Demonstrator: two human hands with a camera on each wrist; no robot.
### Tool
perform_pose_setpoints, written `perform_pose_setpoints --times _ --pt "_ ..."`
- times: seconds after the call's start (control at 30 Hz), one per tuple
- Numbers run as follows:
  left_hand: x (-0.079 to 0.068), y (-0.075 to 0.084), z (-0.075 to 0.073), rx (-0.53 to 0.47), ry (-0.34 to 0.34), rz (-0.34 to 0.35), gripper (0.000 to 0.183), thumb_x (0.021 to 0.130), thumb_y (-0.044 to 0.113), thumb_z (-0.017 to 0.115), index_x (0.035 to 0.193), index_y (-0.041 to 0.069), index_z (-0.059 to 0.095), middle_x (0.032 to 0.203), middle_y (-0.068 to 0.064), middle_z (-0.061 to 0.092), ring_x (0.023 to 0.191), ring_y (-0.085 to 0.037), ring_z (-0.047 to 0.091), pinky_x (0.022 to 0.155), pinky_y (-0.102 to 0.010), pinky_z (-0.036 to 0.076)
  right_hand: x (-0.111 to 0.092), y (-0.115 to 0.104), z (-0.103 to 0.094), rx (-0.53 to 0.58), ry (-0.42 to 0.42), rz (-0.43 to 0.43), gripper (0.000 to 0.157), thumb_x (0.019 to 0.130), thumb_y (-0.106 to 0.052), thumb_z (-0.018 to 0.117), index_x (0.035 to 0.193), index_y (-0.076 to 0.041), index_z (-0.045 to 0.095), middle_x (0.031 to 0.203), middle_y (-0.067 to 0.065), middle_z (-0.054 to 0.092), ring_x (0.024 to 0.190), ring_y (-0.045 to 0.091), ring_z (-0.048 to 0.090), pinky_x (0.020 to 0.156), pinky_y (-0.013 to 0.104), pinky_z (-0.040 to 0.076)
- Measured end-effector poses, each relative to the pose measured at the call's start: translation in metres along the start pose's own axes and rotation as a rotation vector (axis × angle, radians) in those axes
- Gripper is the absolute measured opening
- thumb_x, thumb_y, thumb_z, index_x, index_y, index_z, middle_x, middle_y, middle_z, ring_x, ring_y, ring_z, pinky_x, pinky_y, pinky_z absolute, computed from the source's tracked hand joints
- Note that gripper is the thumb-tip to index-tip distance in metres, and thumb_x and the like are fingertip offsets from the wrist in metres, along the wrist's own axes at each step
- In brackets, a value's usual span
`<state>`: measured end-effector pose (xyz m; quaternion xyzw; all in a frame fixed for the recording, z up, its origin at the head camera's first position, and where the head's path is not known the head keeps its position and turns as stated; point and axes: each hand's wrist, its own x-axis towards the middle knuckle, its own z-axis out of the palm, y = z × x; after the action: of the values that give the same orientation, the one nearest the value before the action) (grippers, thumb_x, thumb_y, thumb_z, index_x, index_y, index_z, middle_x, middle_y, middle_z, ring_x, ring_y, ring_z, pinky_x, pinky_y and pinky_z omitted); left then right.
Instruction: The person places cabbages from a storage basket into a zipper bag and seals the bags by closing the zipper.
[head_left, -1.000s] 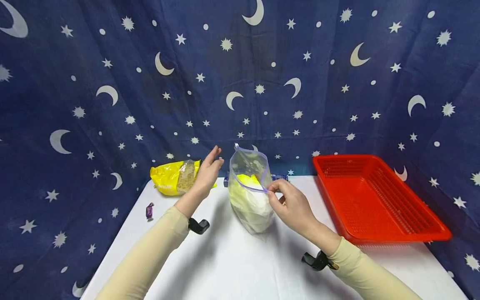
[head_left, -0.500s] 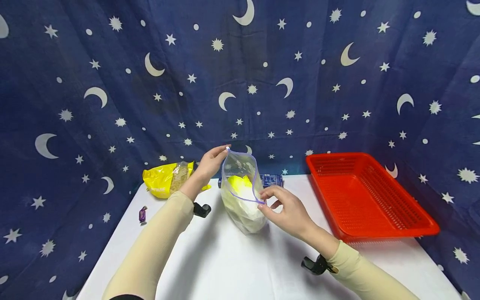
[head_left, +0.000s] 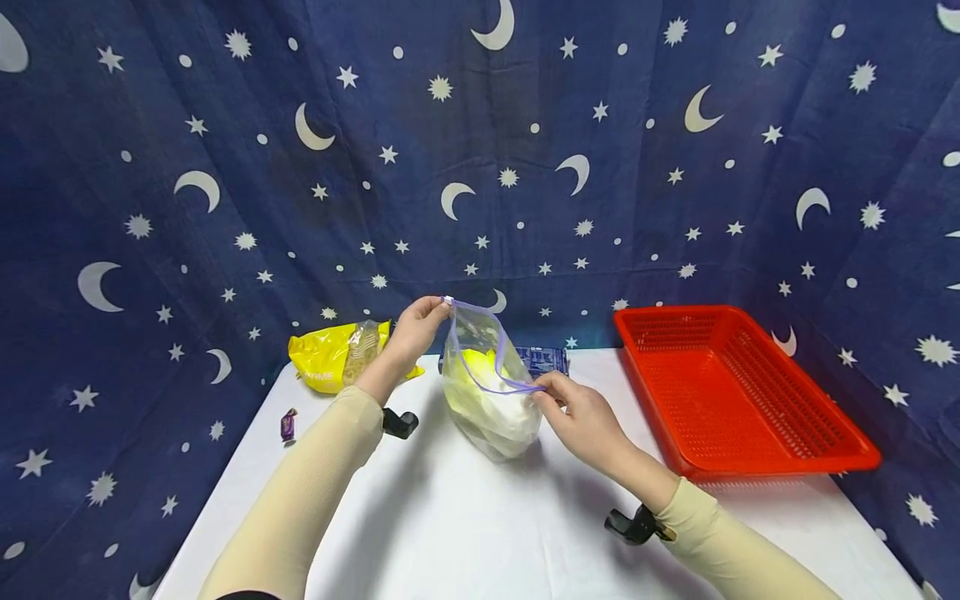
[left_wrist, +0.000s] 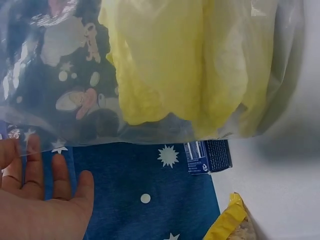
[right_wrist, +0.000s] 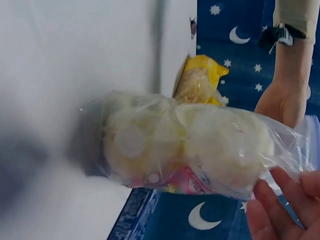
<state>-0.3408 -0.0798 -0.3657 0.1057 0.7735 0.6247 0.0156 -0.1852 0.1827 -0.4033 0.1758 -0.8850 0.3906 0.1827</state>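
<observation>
A clear zip bag (head_left: 491, 417) with a purple-edged mouth stands on the white table, its mouth gaping. Something soft in yellow and white (left_wrist: 160, 65) fills its lower part; what it is I cannot tell. My left hand (head_left: 416, 333) pinches the left top corner of the bag, at the white slider (head_left: 447, 300). On the opposite side, my right hand (head_left: 585, 417) pinches the purple rim between thumb and forefinger. In the right wrist view, the other fingers of the right hand (right_wrist: 280, 205) lie against the plastic.
A yellow pasta bag (head_left: 326, 358) lies at the back left, with a small purple wrapped candy (head_left: 288, 425) in front of it. Behind the zip bag is a dark blue box (head_left: 546, 360). To the right stands a red plastic basket (head_left: 738, 400). A starry blue curtain (head_left: 375, 167) hangs behind.
My left hand has come over to the bag and taken hold of its slider corner. My right hand has kept its grip on the rim, and the mouth is now stretched wider.
</observation>
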Motion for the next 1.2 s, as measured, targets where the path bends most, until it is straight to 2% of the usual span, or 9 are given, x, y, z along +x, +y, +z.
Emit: perform_pose_setpoints --times 0.13,0.2,0.3,0.47,0.6,0.73,0.9,1.03,1.2 --pt "-0.001 -0.001 -0.002 -0.008 0.007 -0.004 0.029 0.107 0.024 0.052 0.121 -0.001 0.061 0.136 -0.018 0.061 0.133 -0.031 0.052 0.117 -0.048 0.035 0.003 0.010 -0.001 -0.003 -0.080 0.024 0.006 0.100 -0.020 0.065 0.106 -0.020 0.068 0.091 -0.007 0.071 0.078 0.016 0.062 0.068 0.037 0.052" --pt "-0.001 -0.002 -0.003 -0.001 0.013 -0.006 0.028 0.107 0.024 0.052 0.119 0.000 0.061 0.135 -0.018 0.061 0.133 -0.032 0.052 0.117 -0.048 0.036 0.005 0.014 -0.002 0.040 -0.121 0.069 0.005 0.101 -0.023 0.065 0.105 -0.021 0.068 0.088 -0.005 0.068 0.076 0.016 0.058 0.065 0.034 0.049" --pt "-0.001 -0.002 -0.006 -0.020 0.044 -0.010 0.025 0.108 0.024 0.052 0.116 0.001 0.061 0.131 -0.017 0.063 0.131 -0.032 0.053 0.117 -0.047 0.037 0.010 0.019 -0.007 0.139 -0.133 0.132 0.007 0.103 -0.021 0.062 0.106 -0.016 0.067 0.088 -0.001 0.067 0.079 0.019 0.062 0.067 0.033 0.052" --pt "-0.002 -0.003 -0.013 -0.091 0.145 -0.013 0.024 0.108 0.020 0.051 0.115 -0.001 0.060 0.125 -0.018 0.064 0.122 -0.029 0.057 0.112 -0.045 0.043 0.028 0.023 -0.020 0.274 -0.033 0.143 0.013 0.104 -0.010 0.057 0.111 0.000 0.062 0.087 0.011 0.068 0.077 0.025 0.068 0.070 0.029 0.058" --pt "-0.005 -0.004 -0.018 -0.103 0.193 -0.029 0.024 0.108 0.018 0.050 0.116 -0.002 0.060 0.122 -0.017 0.064 0.109 -0.023 0.056 0.107 -0.043 0.047 0.044 0.027 -0.031 0.282 0.031 0.187 0.016 0.106 -0.009 0.053 0.113 0.004 0.057 0.091 0.017 0.068 0.076 0.026 0.067 0.067 0.024 0.057" --pt "-0.010 -0.003 -0.018 -0.111 0.178 -0.023 0.024 0.108 0.018 0.050 0.118 -0.002 0.059 0.122 -0.017 0.064 0.107 -0.022 0.057 0.107 -0.044 0.048 0.056 0.030 -0.039 0.244 0.079 0.230 0.021 0.107 -0.013 0.050 0.118 0.005 0.054 0.096 0.020 0.069 0.072 0.025 0.065 0.062 0.021 0.054" --pt "-0.019 0.003 -0.014 -0.162 0.142 0.003 0.026 0.109 0.021 0.050 0.121 -0.001 0.057 0.125 -0.018 0.064 0.110 -0.024 0.060 0.107 -0.046 0.049 0.068 0.031 -0.047 0.131 0.162 0.214 0.023 0.109 -0.019 0.045 0.120 0.000 0.053 0.095 0.016 0.071 0.063 0.022 0.066 0.056 0.026 0.055" --pt "-0.030 0.004 -0.010 -0.187 0.120 0.038 0.026 0.110 0.020 0.048 0.122 -0.001 0.056 0.122 -0.018 0.067 0.105 -0.021 0.064 0.104 -0.044 0.051 0.072 0.033 -0.052 0.011 0.224 0.201 0.026 0.110 -0.026 0.044 0.122 -0.006 0.054 0.094 0.010 0.071 0.069 0.023 0.073 0.065 0.035 0.055" --pt "-0.047 0.001 -0.006 -0.240 0.128 0.059 0.021 0.109 0.015 0.049 0.116 -0.002 0.057 0.101 -0.007 0.068 0.090 -0.012 0.065 0.091 -0.033 0.055 0.074 0.037 -0.055 0.090 0.239 0.184 0.025 0.109 -0.022 0.046 0.122 -0.002 0.054 0.094 0.016 0.068 0.072 0.020 0.073 0.073 0.034 0.057"
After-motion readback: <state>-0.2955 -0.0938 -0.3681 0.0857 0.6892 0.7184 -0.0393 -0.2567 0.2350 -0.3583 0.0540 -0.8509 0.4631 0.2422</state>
